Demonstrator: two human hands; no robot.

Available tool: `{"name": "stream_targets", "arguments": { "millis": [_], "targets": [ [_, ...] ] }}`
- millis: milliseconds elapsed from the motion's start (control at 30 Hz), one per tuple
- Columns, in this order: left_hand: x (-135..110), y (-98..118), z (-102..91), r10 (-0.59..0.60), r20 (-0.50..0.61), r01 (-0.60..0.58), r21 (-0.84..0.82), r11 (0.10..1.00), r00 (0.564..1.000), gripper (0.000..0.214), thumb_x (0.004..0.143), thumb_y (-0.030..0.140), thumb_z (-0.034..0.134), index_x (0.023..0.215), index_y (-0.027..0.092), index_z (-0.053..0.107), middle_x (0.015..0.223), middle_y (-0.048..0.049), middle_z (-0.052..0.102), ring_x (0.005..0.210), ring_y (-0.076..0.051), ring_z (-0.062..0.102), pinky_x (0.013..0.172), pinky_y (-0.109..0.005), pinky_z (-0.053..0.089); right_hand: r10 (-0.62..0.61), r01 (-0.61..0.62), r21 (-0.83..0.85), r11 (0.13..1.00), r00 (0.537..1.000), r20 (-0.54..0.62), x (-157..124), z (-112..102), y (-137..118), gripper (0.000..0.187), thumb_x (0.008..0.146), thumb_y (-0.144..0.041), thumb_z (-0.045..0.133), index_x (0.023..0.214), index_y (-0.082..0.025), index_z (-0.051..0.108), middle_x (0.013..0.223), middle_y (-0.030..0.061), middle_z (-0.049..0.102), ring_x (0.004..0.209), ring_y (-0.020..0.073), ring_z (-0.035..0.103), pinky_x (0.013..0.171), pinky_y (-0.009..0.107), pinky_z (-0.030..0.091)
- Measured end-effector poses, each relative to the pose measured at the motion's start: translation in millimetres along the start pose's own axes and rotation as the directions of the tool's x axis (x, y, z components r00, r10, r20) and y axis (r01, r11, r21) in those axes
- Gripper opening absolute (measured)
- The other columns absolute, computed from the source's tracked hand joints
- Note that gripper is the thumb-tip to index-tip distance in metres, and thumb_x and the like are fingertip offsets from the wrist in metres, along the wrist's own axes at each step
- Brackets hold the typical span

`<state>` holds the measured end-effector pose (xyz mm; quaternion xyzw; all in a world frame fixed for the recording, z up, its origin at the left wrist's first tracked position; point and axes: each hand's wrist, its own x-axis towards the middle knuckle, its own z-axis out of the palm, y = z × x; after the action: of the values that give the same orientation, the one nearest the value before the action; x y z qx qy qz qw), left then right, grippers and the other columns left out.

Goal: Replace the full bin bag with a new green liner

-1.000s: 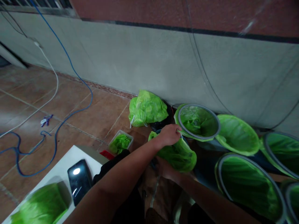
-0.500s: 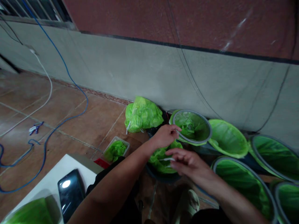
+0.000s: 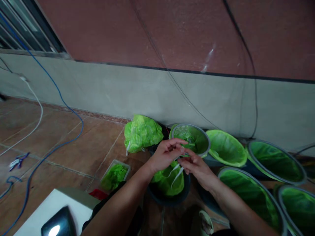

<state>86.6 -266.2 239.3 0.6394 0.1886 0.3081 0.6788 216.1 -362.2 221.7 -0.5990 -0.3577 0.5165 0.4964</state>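
My left hand and my right hand meet over a dark bucket, fingertips pinched close together. White drawstrings run between the fingers of both hands, and their loose ends hang below. Inside the bucket lies a green plastic bag, its upper part partly covered by my hands. Just behind my hands stands a grey-rimmed bin with a green liner and clear plastic in it.
More green-lined bins line the wall at right. A stuffed green bag leans against the wall. Left of my arms are a clear tub of green pieces, a white box bearing a phone, and a blue cable.
My hands, apart before, have come together over the bucket with the white drawstrings between them. The view has tilted upward and turned right.
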Motion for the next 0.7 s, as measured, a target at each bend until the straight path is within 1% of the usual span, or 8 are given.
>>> {"name": "stream_targets", "arguments": {
  "millis": [167, 300, 367, 400, 467, 533, 567, 700],
  "targets": [
    [0.8, -1.7, 9.7, -0.039, 0.084, 0.027, 0.137, 0.990, 0.996, 0.039, 0.092, 0.037, 0.053, 0.124, 0.017, 0.063, 0.080, -0.0014, 0.066, 0.072, -0.013, 0.061, 0.072, -0.026, 0.050, -0.029, 0.029, 0.001, 1.000, 0.997, 0.071, 2.7, 19.0, 11.5, 0.036, 0.073, -0.053, 0.072, 0.086, -0.022, 0.059, 0.056, -0.0075, 0.042, 0.047, 0.0081, 0.032, 0.045, 0.024, 0.027],
    [9.3, -16.3, -1.0, -0.023, -0.186, 0.097, 0.399, 0.912, 0.982, 0.037, 0.096, 0.036, 0.045, 0.123, 0.017, 0.062, 0.082, -0.0014, 0.067, 0.075, -0.015, 0.061, 0.079, -0.028, 0.051, 0.097, -0.100, 0.033, 0.994, 0.992, 0.082, 0.3, 8.6, 13.1, 0.046, 0.074, -0.065, 0.067, 0.072, -0.020, 0.058, 0.048, -0.0082, 0.038, 0.042, 0.0062, 0.028, 0.043, 0.024, 0.022],
    [12.4, -29.0, -3.1, -0.075, -0.239, 0.170, 0.407, 0.897, 0.968, 0.033, 0.096, 0.031, 0.042, 0.116, 0.016, 0.064, 0.087, -0.0025, 0.069, 0.081, -0.015, 0.062, 0.084, -0.029, 0.050, 0.106, -0.109, 0.090, 0.990, 0.994, 0.033, -1.1, -0.7, 9.1, 0.049, 0.072, -0.066, 0.070, 0.076, -0.019, 0.060, 0.049, -0.0088, 0.039, 0.043, 0.0059, 0.029, 0.043, 0.023, 0.023],
    [12.8, -35.7, -1.9, -0.132, -0.189, 0.195, 0.372, 0.908, 0.973, 0.031, 0.095, 0.029, 0.043, 0.111, 0.015, 0.066, 0.090, -0.0031, 0.070, 0.084, -0.015, 0.063, 0.086, -0.029, 0.050, 0.098, -0.100, 0.113, 0.989, 0.995, 0.022, -1.7, -5.2, 6.2, 0.049, 0.071, -0.066, 0.072, 0.077, -0.018, 0.060, 0.049, -0.0090, 0.039, 0.043, 0.0056, 0.029, 0.043, 0.023, 0.023],
    [11.1, -47.3, 4.4, -0.257, 0.025, 0.242, 0.259, 0.935, 0.966, 0.028, 0.094, 0.028, 0.046, 0.102, 0.014, 0.069, 0.092, -0.0043, 0.071, 0.087, -0.016, 0.064, 0.086, -0.028, 0.050, 0.068, -0.072, 0.143, 0.987, 0.997, 0.036, -2.4, -13.5, -0.3, 0.048, 0.074, -0.064, 0.071, 0.076, -0.017, 0.061, 0.049, -0.0093, 0.038, 0.043, 0.0050, 0.029, 0.043, 0.022, 0.023],
    [7.7, -54.2, 11.6, -0.324, 0.226, 0.290, 0.171, 0.942, 0.919, 0.027, 0.092, 0.030, 0.051, 0.098, 0.014, 0.072, 0.090, -0.0043, 0.072, 0.087, -0.016, 0.064, 0.085, -0.028, 0.050, 0.044, -0.054, 0.164, 0.985, 0.997, 0.062, -2.9, -21.1, -6.7, 0.045, 0.078, -0.061, 0.070, 0.075, -0.017, 0.061, 0.047, -0.0096, 0.035, 0.043, 0.0048, 0.028, 0.044, 0.022, 0.024],
    [6.1, -55.8, 13.9, -0.334, 0.274, 0.303, 0.151, 0.941, 0.902, 0.027, 0.092, 0.031, 0.053, 0.096, 0.014, 0.072, 0.087, -0.0038, 0.072, 0.085, -0.016, 0.064, 0.084, -0.028, 0.049, 0.042, -0.053, 0.180, 0.982, 0.997, 0.061, -3.2, -24.8, -9.5, 0.043, 0.079, -0.059, 0.070, 0.076, -0.017, 0.062, 0.046, -0.0099, 0.034, 0.043, 0.0047, 0.027, 0.044, 0.022, 0.025],
    [4.7, -53.3, 9.4, -0.300, 0.238, 0.270, 0.151, 0.951, 0.924, 0.030, 0.089, 0.038, 0.057, 0.087, 0.013, 0.073, 0.075, -0.0014, 0.066, 0.075, -0.013, 0.057, 0.077, -0.025, 0.046, 0.083, -0.076, 0.255, 0.964, 0.996, -0.017, -4.4, -41.2, -18.1, 0.039, 0.075, -0.053, 0.077, 0.082, -0.016, 0.066, 0.045, -0.0113, 0.031, 0.041, 0.0037, 0.023, 0.042, 0.021, 0.022]
  ]
}}
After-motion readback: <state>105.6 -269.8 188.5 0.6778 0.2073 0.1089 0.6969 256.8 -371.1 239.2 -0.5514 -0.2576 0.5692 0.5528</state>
